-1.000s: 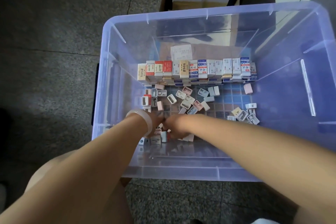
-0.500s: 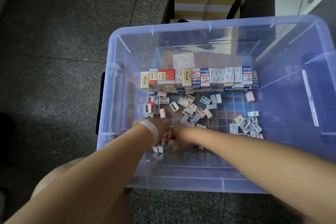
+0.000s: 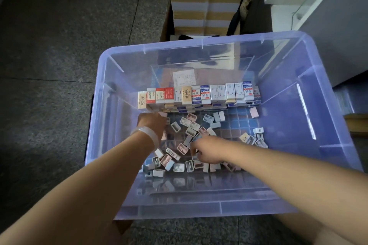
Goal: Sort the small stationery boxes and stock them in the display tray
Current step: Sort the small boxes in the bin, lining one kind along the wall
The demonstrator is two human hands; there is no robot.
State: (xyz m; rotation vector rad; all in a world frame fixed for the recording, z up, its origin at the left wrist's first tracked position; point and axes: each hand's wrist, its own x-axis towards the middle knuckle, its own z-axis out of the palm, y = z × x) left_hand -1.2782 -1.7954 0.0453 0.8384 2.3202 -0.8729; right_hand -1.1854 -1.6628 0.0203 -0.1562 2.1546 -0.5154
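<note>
Inside the clear plastic bin (image 3: 111,77) on the dark stone floor (image 3: 59,26), everything the task concerns sits on the bin's bottom. Largest is the row of printed boxes (image 3: 199,95), standing upright side by side along the far side, their line running left to right across the person's view. Between that row and the near wall lies the scatter of small loose boxes (image 3: 191,125), pale pink, blue and white, lying at all angles with no shared long axis; a smaller cluster (image 3: 256,141) sits off to the right, well apart from both hands.

The left hand (image 3: 153,123), with a pale bangle (image 3: 146,134) at the wrist, reaches farthest and is just beside the left end of the standing row; its fingers point away and are hidden, so whether it holds anything cannot be told. The right hand (image 3: 207,150) is lower, over the near part of the scatter, fingers curled down among the pieces, seemingly pinching one, though the piece itself is not clearly visible.

Judging from this, the row lies ahead of the left hand, the loose pieces nearer the right.
</note>
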